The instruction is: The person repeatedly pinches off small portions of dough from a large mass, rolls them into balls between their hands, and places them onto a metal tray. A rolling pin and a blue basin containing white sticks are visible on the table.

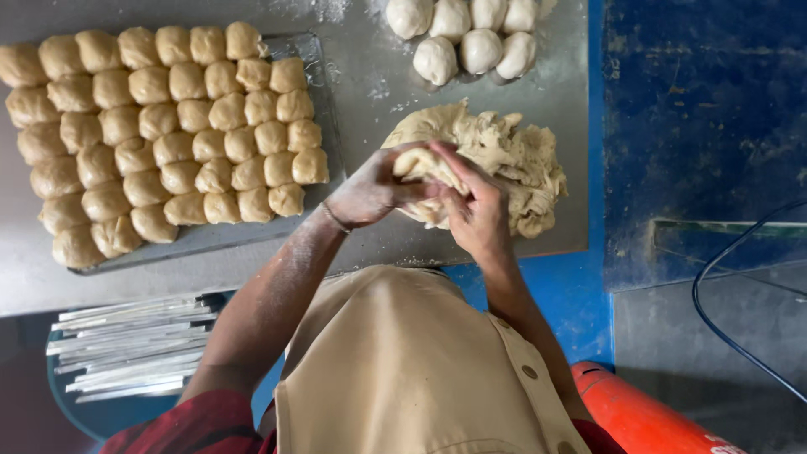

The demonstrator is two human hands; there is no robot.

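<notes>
The cluster of pale round dough balls (471,34) is cut off by the top edge; the orange cylindrical container (647,416) is cropped at the bottom edge.

head cam | looks steeply down | close over steel worktop (370,84)

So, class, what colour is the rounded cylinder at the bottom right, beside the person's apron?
Orange-red cylinder; it shows best in the head view.

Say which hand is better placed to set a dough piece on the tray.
Probably the left hand: it lies on the tray's side of the dough mass, while the right hand sits farther away.
</notes>
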